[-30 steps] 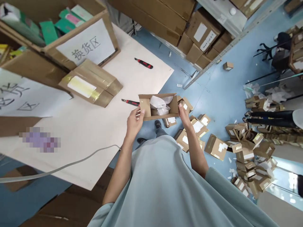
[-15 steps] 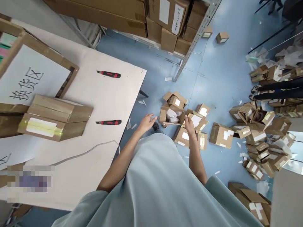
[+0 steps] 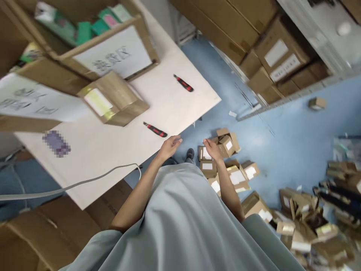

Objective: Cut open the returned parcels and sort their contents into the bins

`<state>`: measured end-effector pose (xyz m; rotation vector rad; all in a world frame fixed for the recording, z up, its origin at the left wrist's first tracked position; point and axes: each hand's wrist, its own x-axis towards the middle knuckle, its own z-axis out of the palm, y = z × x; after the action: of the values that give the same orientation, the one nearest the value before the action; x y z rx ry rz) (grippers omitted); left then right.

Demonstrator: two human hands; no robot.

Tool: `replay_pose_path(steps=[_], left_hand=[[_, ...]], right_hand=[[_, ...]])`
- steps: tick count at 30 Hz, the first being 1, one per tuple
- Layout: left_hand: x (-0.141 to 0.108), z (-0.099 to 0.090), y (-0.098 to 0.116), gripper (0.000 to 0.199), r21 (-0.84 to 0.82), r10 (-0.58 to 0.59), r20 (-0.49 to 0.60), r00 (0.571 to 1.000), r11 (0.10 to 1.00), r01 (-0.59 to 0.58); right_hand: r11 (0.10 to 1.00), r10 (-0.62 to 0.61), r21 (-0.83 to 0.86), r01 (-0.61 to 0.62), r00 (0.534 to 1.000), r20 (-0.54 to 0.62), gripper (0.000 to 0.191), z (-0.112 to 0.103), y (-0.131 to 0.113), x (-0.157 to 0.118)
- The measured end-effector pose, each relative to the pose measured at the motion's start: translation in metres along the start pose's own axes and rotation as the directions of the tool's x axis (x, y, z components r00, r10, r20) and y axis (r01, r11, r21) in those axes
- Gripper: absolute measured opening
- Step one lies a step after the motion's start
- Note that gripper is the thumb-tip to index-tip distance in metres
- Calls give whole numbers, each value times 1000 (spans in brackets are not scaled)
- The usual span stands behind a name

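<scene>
My left hand (image 3: 170,146) is over the near edge of the white table (image 3: 126,150), fingers loosely bent and apart, holding nothing. To its right, my right hand (image 3: 212,148) hangs over the floor with its fingers slightly curled; I see nothing in its grasp. Below and around that hand lie cardboard boxes with white labels, among them a small carton (image 3: 208,168) and an open carton (image 3: 227,145). Two red and black utility knives lie on the table: one knife (image 3: 155,130) near my left hand, the other knife (image 3: 183,83) farther back. A taped carton (image 3: 114,99) rests beyond them.
Large open boxes with handwritten signs (image 3: 115,54) stand at the table's back left. A grey cable (image 3: 98,180) crosses the table. A metal shelf with cartons (image 3: 279,56) stands at the upper right. Many discarded boxes (image 3: 304,222) cover the floor at right.
The view has swung left toward the table. The open box with white wrapping, at my right hand before, no longer shows between my hands. My right hand has come free.
</scene>
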<state>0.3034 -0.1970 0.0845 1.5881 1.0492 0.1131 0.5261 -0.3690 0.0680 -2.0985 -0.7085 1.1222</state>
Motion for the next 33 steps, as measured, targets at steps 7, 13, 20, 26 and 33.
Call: replay_pose_path(steps=[7,13,20,26,33], left_hand=[[-37,-97,-50,67,-182,-82,-399,913,983,9],[-71,-170,-94,57,-303,-167,-569,805,953,-16],[-104,-244,-131,46,-359,-195,-606,771,932,-47],[-121,-299,-157,42,-338,-163,-613,773,939,-70],[-110,-332,-175,38,-359,-175,-625,760,930,-81]], right_hand=[[949,-291,-11,315,890,351,45,110,-128,97],[974,-224,147,174,847,481,52,234,-219,112],[934,168,244,-260,924,342,57,355,-287,121],[904,264,276,-327,934,241,48,404,-295,128],[930,127,317,-185,973,194,26,406,-269,115]])
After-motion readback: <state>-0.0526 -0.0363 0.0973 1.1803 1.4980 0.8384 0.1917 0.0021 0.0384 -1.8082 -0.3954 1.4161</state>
